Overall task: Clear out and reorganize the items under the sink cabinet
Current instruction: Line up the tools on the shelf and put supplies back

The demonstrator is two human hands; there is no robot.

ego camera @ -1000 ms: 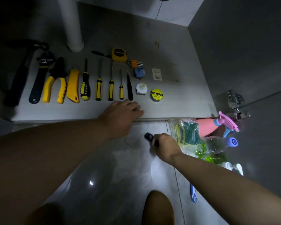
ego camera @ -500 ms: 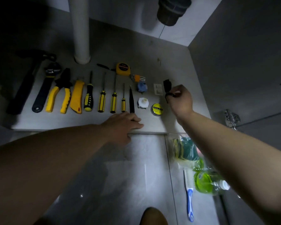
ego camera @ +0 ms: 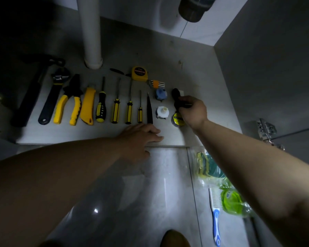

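Observation:
My right hand (ego camera: 192,111) grips a small black object (ego camera: 176,97) low over the cabinet floor (ego camera: 194,72), right of a blue fitting (ego camera: 161,94) and a white fitting (ego camera: 162,112). It partly covers a yellow tape roll (ego camera: 176,119). My left hand (ego camera: 141,138) rests flat with straight fingers on the cabinet's front edge. Tools lie in a row on the floor: a hammer (ego camera: 30,93), wrench (ego camera: 54,97), yellow pliers (ego camera: 68,106), yellow cutter (ego camera: 87,107), several screwdrivers (ego camera: 116,107), a tape measure (ego camera: 139,73) and hex keys (ego camera: 158,84).
A white drain pipe (ego camera: 90,32) rises at the back. On the tiled floor to the right lie a bag of sponges (ego camera: 209,168), a green bottle (ego camera: 232,202) and a blue-handled brush (ego camera: 215,216). A door hinge (ego camera: 265,129) sticks out at the right.
My right hand lifted the black object from the tiled floor into the cabinet and lowered it beside the blue fitting. My left hand stayed on the front edge.

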